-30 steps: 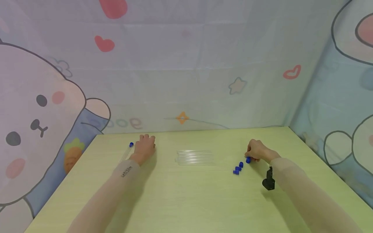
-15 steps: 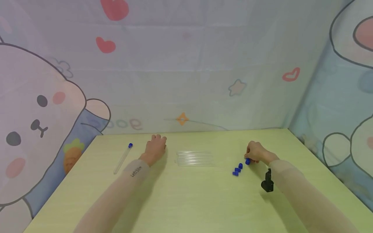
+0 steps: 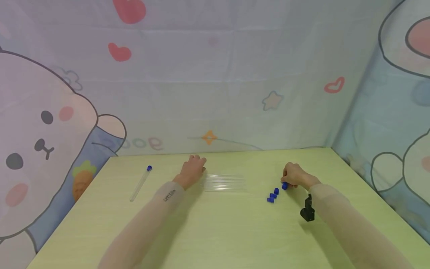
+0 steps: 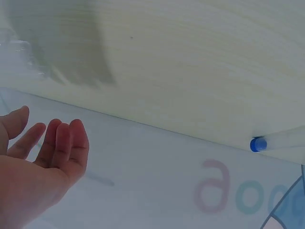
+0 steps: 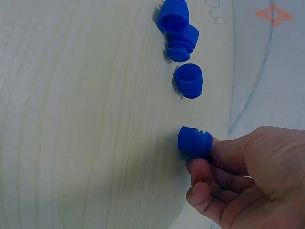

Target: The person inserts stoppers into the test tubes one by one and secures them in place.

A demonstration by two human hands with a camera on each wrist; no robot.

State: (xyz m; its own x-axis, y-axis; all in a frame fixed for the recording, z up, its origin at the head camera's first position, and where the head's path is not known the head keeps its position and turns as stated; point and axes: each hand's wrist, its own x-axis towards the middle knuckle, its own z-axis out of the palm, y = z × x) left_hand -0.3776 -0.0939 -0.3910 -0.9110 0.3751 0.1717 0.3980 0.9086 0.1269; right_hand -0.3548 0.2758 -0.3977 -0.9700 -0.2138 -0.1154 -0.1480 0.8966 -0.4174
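- Clearly, the right hand (image 3: 295, 175) pinches one blue cap (image 5: 194, 142) between thumb and fingers, its ridged end toward the grip; whether it touches the table (image 3: 215, 231), I cannot tell.
- Three loose caps (image 3: 273, 195) lie just beside it, toward the person's near left.
- Past them, clear tubes (image 3: 225, 183) lie side by side, long axes running left to right, well apart from the right hand.
- Nearer to these is the left hand (image 3: 191, 170), by their left end, thumb and fingers apart and holding nothing.
- Farther left, a capped tube (image 3: 139, 186) lies aslant, blue end away from the person.
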